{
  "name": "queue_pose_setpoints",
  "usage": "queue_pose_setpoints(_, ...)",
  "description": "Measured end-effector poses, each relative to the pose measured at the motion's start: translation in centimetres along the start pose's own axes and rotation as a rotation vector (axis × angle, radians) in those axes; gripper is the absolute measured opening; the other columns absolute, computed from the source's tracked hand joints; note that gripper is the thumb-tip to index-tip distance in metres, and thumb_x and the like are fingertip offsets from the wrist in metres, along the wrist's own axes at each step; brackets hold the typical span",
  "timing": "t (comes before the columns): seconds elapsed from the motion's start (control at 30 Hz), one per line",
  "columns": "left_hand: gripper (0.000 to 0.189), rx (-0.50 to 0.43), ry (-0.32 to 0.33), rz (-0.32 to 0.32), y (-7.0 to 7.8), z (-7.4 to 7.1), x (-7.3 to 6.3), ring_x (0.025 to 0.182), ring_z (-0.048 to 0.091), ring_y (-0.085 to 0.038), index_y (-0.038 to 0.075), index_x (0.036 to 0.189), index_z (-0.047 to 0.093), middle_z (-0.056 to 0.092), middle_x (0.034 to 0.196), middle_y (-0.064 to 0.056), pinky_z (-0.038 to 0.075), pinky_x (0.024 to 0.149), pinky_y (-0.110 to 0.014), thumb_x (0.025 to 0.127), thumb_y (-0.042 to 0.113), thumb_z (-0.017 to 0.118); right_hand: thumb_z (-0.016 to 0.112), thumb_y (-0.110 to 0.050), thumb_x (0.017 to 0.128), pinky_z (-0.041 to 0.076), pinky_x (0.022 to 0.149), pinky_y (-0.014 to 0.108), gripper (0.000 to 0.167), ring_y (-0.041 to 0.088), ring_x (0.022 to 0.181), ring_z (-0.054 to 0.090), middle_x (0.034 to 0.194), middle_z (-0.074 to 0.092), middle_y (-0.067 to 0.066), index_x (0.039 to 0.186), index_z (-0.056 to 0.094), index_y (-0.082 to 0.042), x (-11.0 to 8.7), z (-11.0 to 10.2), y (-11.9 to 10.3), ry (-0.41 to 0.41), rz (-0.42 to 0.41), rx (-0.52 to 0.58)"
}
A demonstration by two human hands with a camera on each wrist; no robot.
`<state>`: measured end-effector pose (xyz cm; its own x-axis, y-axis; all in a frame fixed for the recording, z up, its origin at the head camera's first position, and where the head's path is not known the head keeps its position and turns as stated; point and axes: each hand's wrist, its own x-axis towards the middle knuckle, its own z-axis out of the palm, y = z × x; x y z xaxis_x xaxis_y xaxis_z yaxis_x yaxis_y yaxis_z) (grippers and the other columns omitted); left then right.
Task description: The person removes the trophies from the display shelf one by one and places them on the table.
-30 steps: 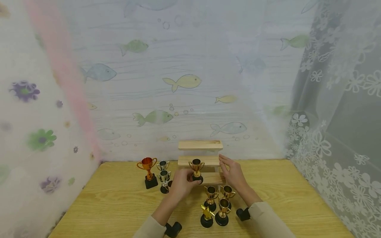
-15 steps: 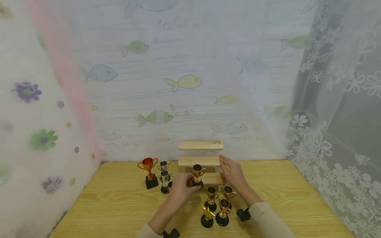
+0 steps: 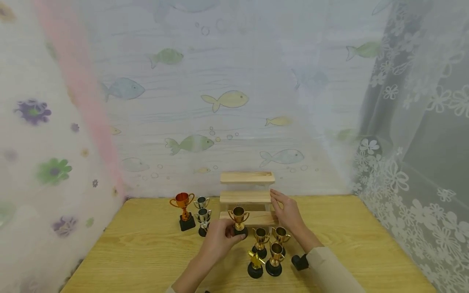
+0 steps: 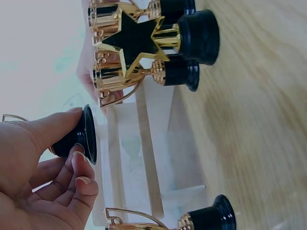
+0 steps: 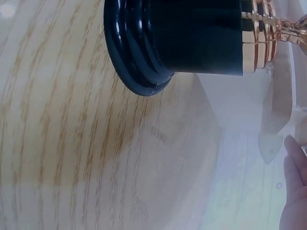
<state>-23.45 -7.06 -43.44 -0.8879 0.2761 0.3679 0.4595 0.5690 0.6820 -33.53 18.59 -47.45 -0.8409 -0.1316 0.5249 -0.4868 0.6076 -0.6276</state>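
Note:
My left hand [image 3: 219, 240] pinches a small gold trophy cup [image 3: 238, 215] by its black base, upright, in front of the lowest step of a wooden tiered shelf [image 3: 246, 197]. In the left wrist view, thumb and fingertips grip that round base [image 4: 89, 136]. Against the shelf's right side my right hand [image 3: 289, 211] rests with its fingers extended. Between the forearms stand several gold cups [image 3: 276, 252] and a gold star trophy [image 3: 255, 262], all on black bases. One black trophy base [image 5: 196, 38] fills the top of the right wrist view.
To the left stand an orange-bronze cup [image 3: 182, 200] on a square black base and silver cups [image 3: 203, 215], partly behind my left hand. The shelf stands near the fish-patterned curtain [image 3: 234, 101] at the back of the wooden table [image 3: 139, 244].
My left hand has brought the gold trophy cup down and back from the shelf's steps, lately slightly leftward. The right hand stays at the shelf's side.

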Motion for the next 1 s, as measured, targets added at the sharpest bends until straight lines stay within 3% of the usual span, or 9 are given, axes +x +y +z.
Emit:
queue_pose_setpoints(0.17, 0.017, -0.006, -0.020, -0.007, -0.3, -0.4, -0.9, 0.051, 0.045, -0.003, 0.012, 0.079, 0.070, 0.054, 0.061, 0.009, 0.042, 0.051, -0.023, 0.083, 0.017, 0.087, 0.055, -0.015, 0.107, 0.041, 0.111, 0.054, 0.036, 0.038, 0.137, 0.050, 0.148, 0.055, 0.015, 0.137, 0.061, 0.005, 0.3, -0.1, 0.0, -0.014, 0.009, -0.009)
queue_pose_setpoints(0.6, 0.017, -0.068, -0.167, -0.041, -1.8, -0.2, -3.7, 0.053, 0.049, 0.000, 0.011, 0.079, 0.073, 0.057, 0.061, 0.011, 0.044, 0.051, -0.022, 0.081, 0.020, 0.088, 0.055, -0.013, 0.107, 0.040, 0.111, 0.055, 0.035, 0.039, 0.137, 0.050, 0.147, 0.055, 0.017, 0.136, 0.061, 0.005, 0.1, -0.1, -0.2, -0.024, 0.022, 0.004)
queue_pose_setpoints(1.0, 0.017, -0.058, -0.206, -0.083, -4.6, 0.6, -4.4, 0.056, 0.052, 0.000, 0.008, 0.083, 0.077, 0.061, 0.063, 0.010, 0.045, 0.052, -0.023, 0.075, 0.013, 0.091, 0.056, -0.014, 0.107, 0.040, 0.111, 0.054, 0.035, 0.038, 0.137, 0.050, 0.147, 0.055, 0.017, 0.135, 0.062, 0.006, -0.1, 0.0, 0.2, -0.019, 0.010, 0.000)
